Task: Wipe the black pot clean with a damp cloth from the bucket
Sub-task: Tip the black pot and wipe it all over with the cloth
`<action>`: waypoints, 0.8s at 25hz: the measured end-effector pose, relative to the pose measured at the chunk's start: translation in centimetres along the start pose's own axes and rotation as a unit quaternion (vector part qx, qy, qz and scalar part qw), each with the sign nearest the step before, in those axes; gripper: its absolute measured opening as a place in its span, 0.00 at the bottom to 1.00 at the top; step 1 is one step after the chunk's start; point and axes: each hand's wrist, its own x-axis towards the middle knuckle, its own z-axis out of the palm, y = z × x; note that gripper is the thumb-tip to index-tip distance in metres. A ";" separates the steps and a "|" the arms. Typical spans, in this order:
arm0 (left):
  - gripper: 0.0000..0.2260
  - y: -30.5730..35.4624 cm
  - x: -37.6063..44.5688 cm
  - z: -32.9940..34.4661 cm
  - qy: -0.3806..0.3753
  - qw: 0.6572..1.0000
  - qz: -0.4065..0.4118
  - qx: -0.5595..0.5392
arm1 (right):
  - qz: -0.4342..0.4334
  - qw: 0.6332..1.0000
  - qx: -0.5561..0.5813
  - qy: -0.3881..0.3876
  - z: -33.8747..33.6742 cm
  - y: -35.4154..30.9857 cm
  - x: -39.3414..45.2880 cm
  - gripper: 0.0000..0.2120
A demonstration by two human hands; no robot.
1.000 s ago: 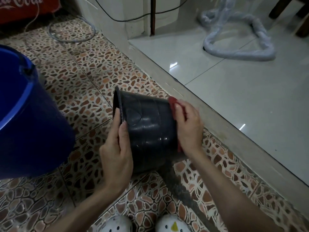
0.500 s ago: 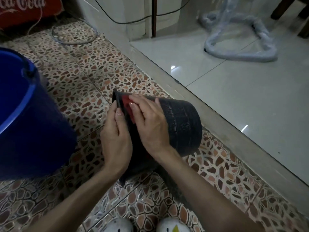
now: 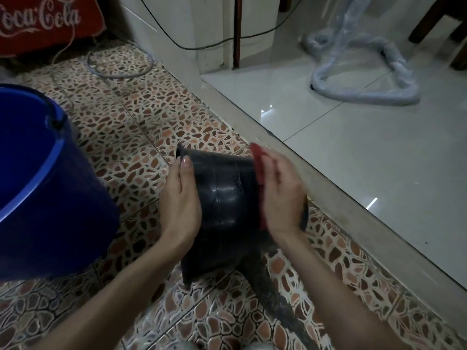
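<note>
The black pot (image 3: 227, 198) was lying on its side, held up between both hands just over the pebble-patterned floor tiles (image 3: 141, 127), with its flared rim pointing left toward the blue bucket (image 3: 43, 188) and its base end pointing right toward the raised concrete step (image 3: 290, 168). The left hand (image 3: 180, 203) was flat against the rim end, fingers stretched up along the pot wall and thumb side toward the bucket, so it was bracing the pot rather than really wrapping it. The right hand (image 3: 280, 195) was pressed over the base end with a red cloth (image 3: 259, 178) sandwiched between palm and pot; only a thin red edge of it peeked out along the fingers, and that hand was pretty motion-blurred, so I couldn't say how much of the cloth was bunched underneath. The bucket sat well to the left, close to the pot but not touching it, and its inside was too dark to see anything in. Past the step there was a glossy pale tile floor (image 3: 366, 160) with a plastic-wrapped hose (image 3: 364, 94) looped on it. Up in the top left corner was a red Coca-Cola cooler (image 3: 48, 24), with a black cable (image 3: 214, 44) draped across the white wall near it. A dark wet-looking streak (image 3: 273, 294) ran across the tiles right below the pot.
</note>
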 end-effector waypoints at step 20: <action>0.12 -0.2 -2.9 -0.1 -0.009 0.997 0.074 -0.004 | -0.179 0.978 0.028 -0.099 4.7 -4.4 -2.3 0.14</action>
